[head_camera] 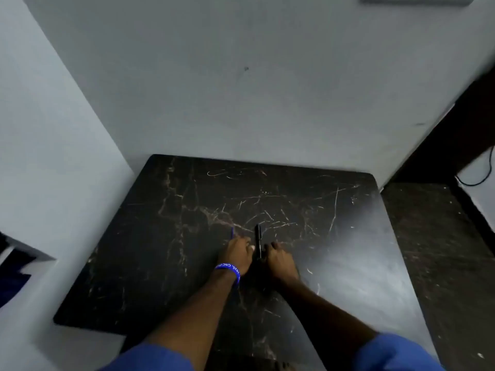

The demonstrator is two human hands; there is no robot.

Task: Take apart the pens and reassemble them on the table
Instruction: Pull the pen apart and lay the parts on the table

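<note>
On the black marble-patterned table [166, 236] my two hands sit close together near the middle. My left hand [237, 251], with a blue wristband, is closed around a blue pen [232, 232] whose tip sticks out beyond the fingers. My right hand [278, 259] is closed on the lower end of a black pen [258, 239], which points away from me between the two hands. The frame is blurred, so the pens' parts and caps are too small to tell apart.
Grey walls [241, 89] close the table in at the back and on the left. A dark speckled floor [434, 236] lies to the right, with a black cable [479, 178] on a white patch. The table's left edge drops off near a white ledge.
</note>
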